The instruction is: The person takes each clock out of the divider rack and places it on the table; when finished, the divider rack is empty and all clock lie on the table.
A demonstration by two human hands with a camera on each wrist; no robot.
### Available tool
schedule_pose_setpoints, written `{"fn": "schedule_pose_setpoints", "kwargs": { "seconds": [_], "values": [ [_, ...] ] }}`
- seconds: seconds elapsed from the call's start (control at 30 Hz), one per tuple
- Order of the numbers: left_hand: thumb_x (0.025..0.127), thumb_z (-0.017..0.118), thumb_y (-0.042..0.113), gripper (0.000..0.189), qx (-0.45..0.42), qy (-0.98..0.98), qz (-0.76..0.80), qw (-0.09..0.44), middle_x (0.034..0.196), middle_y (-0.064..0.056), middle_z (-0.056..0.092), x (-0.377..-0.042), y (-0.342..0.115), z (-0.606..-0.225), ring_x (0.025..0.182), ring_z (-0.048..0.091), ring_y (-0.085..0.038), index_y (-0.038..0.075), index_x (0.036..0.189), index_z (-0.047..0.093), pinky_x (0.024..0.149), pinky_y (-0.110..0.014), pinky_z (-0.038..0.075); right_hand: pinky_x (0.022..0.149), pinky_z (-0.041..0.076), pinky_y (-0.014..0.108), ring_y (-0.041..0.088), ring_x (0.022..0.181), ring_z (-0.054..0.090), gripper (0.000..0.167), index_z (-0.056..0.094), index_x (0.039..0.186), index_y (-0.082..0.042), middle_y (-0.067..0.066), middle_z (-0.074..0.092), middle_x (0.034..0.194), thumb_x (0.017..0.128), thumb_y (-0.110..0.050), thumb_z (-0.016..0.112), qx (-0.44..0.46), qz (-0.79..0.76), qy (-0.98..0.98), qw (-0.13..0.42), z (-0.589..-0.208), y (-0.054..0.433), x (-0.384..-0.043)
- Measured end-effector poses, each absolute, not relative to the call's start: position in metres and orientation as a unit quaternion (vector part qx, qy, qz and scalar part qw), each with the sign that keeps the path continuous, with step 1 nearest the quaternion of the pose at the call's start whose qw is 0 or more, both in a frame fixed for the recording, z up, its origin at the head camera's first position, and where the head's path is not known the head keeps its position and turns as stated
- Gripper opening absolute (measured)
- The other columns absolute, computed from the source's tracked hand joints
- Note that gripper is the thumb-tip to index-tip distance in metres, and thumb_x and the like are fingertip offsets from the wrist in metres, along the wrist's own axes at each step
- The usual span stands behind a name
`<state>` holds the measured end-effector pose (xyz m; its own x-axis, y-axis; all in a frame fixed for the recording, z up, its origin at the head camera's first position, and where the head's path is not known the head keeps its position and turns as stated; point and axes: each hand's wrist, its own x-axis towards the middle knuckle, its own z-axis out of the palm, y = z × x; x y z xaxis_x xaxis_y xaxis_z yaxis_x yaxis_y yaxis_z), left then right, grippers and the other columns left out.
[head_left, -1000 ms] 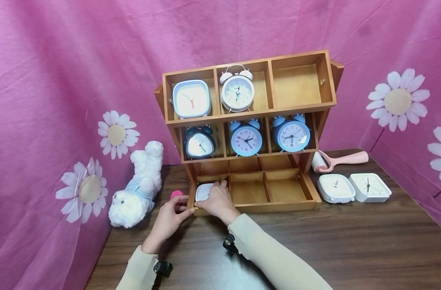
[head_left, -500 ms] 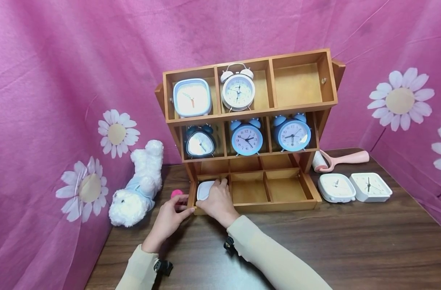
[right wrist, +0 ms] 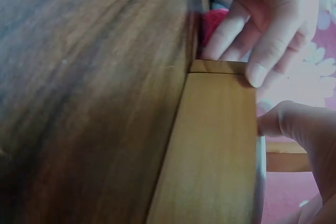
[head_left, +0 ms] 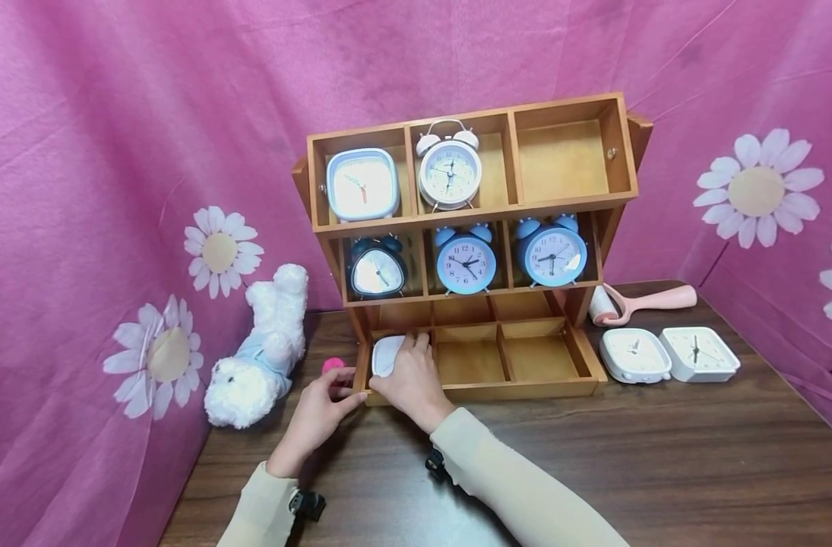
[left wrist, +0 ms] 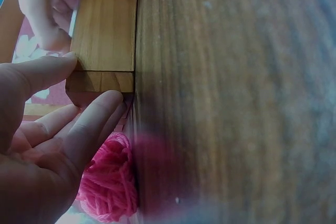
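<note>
My right hand (head_left: 412, 382) reaches into the lower left compartment of the wooden display shelf (head_left: 484, 392) and grips a white rounded-square clock (head_left: 386, 355). Fingers cover its right side, and its face cannot be made out. At the shelf's front left corner, my left hand (head_left: 322, 410) holds the wood, thumb on the front edge and fingers along the end. The left wrist view shows this wooden corner (left wrist: 102, 81) between thumb and fingers of the left hand (left wrist: 47, 140). In the right wrist view, the right thumb (right wrist: 286, 121) is just inside the front board (right wrist: 215, 140).
Several alarm clocks, including a light blue one (head_left: 466, 263), fill upper compartments. A white clock (head_left: 634, 355), another white clock (head_left: 699, 353) and a pink lint roller (head_left: 655, 299) lie right. Left are a plush toy (head_left: 258, 353) and a pink yarn ball (left wrist: 109, 182).
The white clock's upper edge has risen slightly in the compartment, under my right hand. My left hand has stayed at the shelf corner.
</note>
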<state>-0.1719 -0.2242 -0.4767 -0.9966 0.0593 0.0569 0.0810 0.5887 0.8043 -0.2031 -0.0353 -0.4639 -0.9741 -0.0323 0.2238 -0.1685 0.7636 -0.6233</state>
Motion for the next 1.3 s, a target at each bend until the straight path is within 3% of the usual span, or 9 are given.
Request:
{"fn": "schedule_pose_setpoints", "kwargs": {
  "seconds": [0.2,0.47,0.87,1.3],
  "values": [
    [0.098,0.088,0.010,0.044,-0.044,-0.891,-0.452,0.013,0.128,-0.019,0.080,-0.172,-0.225,-0.477,0.107,0.083,-0.029,0.000,0.138,0.072,0.079,-0.021,0.060,0.114,0.059,0.053,0.045,0.127,0.065,0.106,0.049,0.150,0.016,0.032,0.053,0.143,0.075,-0.040,0.101,0.056,0.352,-0.930,0.085,-0.452,-0.030,-0.202],
    [0.098,0.088,0.011,0.045,-0.046,-0.891,-0.451,0.014,0.128,-0.019,0.081,-0.173,-0.226,-0.478,0.107,0.084,-0.029,0.000,0.138,0.072,0.079,-0.021,0.060,0.115,0.058,0.057,0.046,0.134,0.062,0.112,0.046,0.157,0.015,0.031,0.051,0.150,0.076,-0.039,0.100,0.074,0.370,-0.922,0.083,-0.440,-0.022,-0.189],
    [0.097,0.088,0.010,0.044,-0.043,-0.890,-0.454,0.013,0.126,-0.019,0.081,-0.173,-0.227,-0.478,0.104,0.084,-0.027,0.000,0.138,0.073,0.078,-0.021,0.060,0.104,0.063,0.051,0.039,0.122,0.067,0.108,0.051,0.154,0.015,0.029,0.056,0.145,0.073,-0.038,0.098,0.104,0.368,-0.918,0.101,-0.434,-0.007,-0.156],
    [0.098,0.088,0.010,0.043,-0.044,-0.891,-0.451,0.014,0.126,-0.021,0.082,-0.171,-0.227,-0.478,0.104,0.084,-0.028,0.000,0.137,0.073,0.080,-0.021,0.060,0.101,0.063,0.051,0.038,0.121,0.068,0.104,0.052,0.154,0.014,0.027,0.057,0.147,0.072,-0.034,0.094,0.111,0.376,-0.917,0.073,-0.434,-0.008,-0.132]
  ]
}}
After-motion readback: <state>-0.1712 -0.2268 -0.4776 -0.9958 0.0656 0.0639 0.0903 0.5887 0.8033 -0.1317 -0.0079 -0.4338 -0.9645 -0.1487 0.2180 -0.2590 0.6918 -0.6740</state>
